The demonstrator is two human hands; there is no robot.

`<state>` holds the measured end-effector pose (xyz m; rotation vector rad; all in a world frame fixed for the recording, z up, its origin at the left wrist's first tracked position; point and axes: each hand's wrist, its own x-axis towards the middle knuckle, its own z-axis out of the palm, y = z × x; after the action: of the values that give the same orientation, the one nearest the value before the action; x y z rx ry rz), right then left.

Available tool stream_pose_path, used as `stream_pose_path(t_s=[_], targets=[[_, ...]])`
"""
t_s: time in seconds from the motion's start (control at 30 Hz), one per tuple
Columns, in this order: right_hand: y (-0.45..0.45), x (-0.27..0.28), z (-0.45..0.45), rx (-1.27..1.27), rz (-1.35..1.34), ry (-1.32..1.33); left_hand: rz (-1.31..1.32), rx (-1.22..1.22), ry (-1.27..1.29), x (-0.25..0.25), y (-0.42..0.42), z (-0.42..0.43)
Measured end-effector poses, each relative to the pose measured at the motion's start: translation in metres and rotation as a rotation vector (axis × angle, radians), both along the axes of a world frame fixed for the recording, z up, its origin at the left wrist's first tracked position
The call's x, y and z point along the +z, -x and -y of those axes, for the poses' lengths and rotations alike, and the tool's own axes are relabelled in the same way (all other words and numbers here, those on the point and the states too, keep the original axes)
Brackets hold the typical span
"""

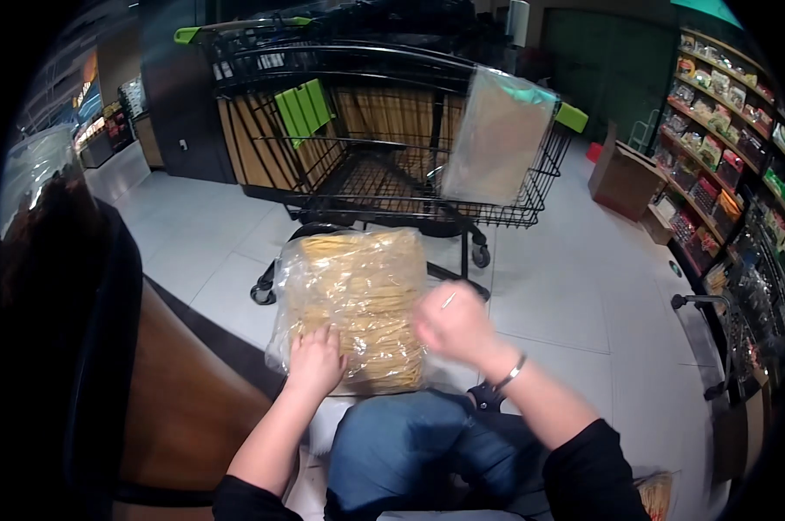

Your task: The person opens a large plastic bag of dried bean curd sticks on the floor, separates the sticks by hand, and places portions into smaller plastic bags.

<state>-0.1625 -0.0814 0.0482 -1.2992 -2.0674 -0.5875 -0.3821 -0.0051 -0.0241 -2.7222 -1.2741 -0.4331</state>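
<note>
A large clear plastic bag (366,295) full of yellowish, stick-like strands in stacked bundles stands upright just in front of my knees. My left hand (317,358) lies on the lower left of the bag, its fingers spread over the plastic. Beside the bag's right edge is my right hand (451,321), curled closed and somewhat blurred; what it holds, if anything, cannot be made out. A bracelet is on the right wrist.
Beyond the bag stands a black shopping cart (371,208) with a clear plastic package (502,135) in it. Shelves of packaged goods (713,130) and a cardboard box (622,180) are at the right. A brown wooden surface (180,382) is at the left.
</note>
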Motion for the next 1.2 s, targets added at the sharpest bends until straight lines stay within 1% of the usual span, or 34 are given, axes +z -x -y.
stream_pose_path(t_s=[0.03, 0.07, 0.1, 0.13, 0.17, 0.2, 0.27, 0.3, 0.37, 0.4, 0.47, 0.57, 0.6, 0.77, 0.97, 1.1, 1.17, 1.2], targets=[[-0.031, 0.024, -0.008, -0.053, -0.004, -0.135, 0.009, -0.015, -0.001, 0.0, -0.002, 0.003], [-0.062, 0.051, -0.02, -0.092, -0.091, -0.26, 0.002, -0.016, 0.002, 0.002, -0.002, 0.004], [-0.094, 0.073, -0.031, -0.185, -0.253, -0.338, -0.007, -0.015, 0.001, 0.005, -0.002, 0.003], [-0.134, 0.096, -0.044, -0.328, -0.235, -0.393, -0.009, -0.024, -0.007, 0.007, -0.003, 0.003], [-0.16, 0.123, -0.051, -0.402, -0.33, -0.411, -0.01, -0.034, -0.005, 0.009, -0.005, 0.003], [-0.196, 0.14, -0.062, -0.506, -0.353, -0.388, -0.01, -0.041, -0.002, 0.009, -0.006, 0.003], [-0.25, 0.161, -0.081, -0.587, -0.162, -0.509, -0.004, -0.049, -0.027, 0.006, -0.009, 0.004], [-0.274, 0.165, -0.09, -0.589, -0.163, -0.516, 0.01, -0.052, -0.023, 0.005, -0.01, 0.005], [-0.308, 0.167, -0.106, -0.706, 0.027, -0.481, 0.029, -0.051, -0.014, 0.005, -0.014, 0.003], [-0.313, 0.169, -0.105, -0.702, 0.021, -0.48, 0.023, -0.046, -0.015, 0.006, -0.015, 0.001], [-0.309, 0.178, -0.094, -0.752, -0.13, -0.123, 0.035, -0.036, 0.002, 0.004, -0.014, 0.002], [-0.326, 0.177, -0.092, -0.731, -0.029, -0.159, 0.076, -0.045, 0.007, 0.009, -0.016, 0.005], [-0.335, 0.179, -0.092, -0.723, -0.013, -0.133, 0.064, -0.04, 0.017, 0.011, -0.016, 0.005], [-0.326, 0.182, -0.088, -0.799, -0.004, -0.111, 0.094, -0.067, 0.013, 0.011, -0.014, 0.003], [-0.336, 0.182, -0.091, -0.812, 0.055, -0.136, 0.103, -0.073, 0.016, 0.008, -0.005, -0.003], [-0.329, 0.183, -0.092, -0.86, 0.034, -0.099, 0.094, -0.089, 0.008, 0.011, 0.0, -0.007], [-0.329, 0.181, -0.094, -0.862, -0.052, -0.116, 0.106, -0.085, -0.005, 0.016, 0.001, -0.008], [-0.329, 0.18, -0.095, -0.863, -0.049, -0.118, 0.11, -0.086, -0.006, 0.016, 0.002, -0.009]])
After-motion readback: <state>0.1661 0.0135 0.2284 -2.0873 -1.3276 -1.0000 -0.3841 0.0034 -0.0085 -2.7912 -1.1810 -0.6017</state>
